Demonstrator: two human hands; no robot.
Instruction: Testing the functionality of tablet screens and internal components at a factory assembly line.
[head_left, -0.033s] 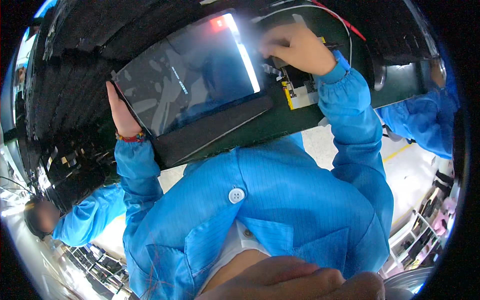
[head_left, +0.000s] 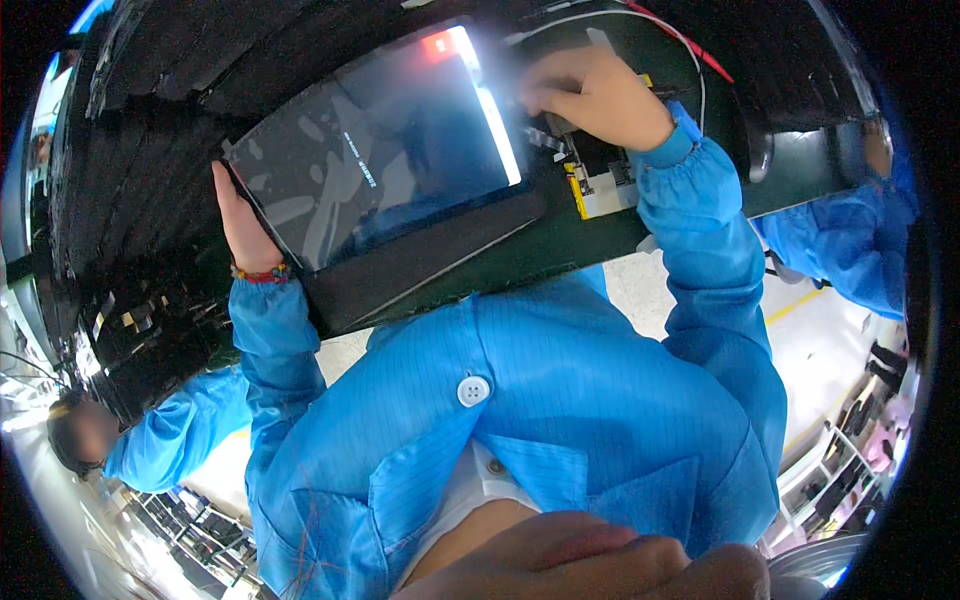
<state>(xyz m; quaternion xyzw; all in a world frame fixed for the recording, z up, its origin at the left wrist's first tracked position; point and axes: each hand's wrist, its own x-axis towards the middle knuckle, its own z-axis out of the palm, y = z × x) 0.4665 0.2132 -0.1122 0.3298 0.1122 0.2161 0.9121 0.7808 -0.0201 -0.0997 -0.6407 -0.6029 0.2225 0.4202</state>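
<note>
A flat display panel [head_left: 400, 150], dark and lit at its right edge with a red patch at the top, lies tilted on the work surface. Protective film with pale blotches seems to cover it. My left hand [head_left: 243, 225] lies along the panel's left edge, fingers straight and touching it. Right of the bright edge, my right hand [head_left: 590, 95] hovers above a circuit assembly [head_left: 603, 195] with yellow tape. Its fingers are bent together near a small ribbon connector [head_left: 545, 143]; what they hold, if anything, is hidden by blur and glare.
A white cable [head_left: 690, 50] and a red lead [head_left: 700, 58] curve across the back right. Small parts [head_left: 140, 317] lie scattered on the dark surface at far left. Co-workers in blue sit on both sides, one sleeve [head_left: 840, 250] reaching close on the right.
</note>
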